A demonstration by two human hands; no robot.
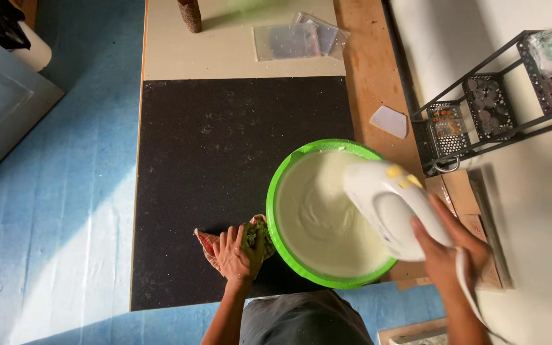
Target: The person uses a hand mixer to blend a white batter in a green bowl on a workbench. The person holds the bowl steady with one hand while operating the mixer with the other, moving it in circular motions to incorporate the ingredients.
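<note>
On the left side the blue floor (65,191) meets a black mat (225,160) on the table. In the lower middle, the left hand (237,252) presses closed on a patterned cloth (209,241) just beside the green bowl (289,172). The bowl, centre-right, holds pale cream (317,217). Over it, the right hand (448,252) grips a white hand mixer (394,204). In the upper right stands a black wire rack (474,115).
</note>
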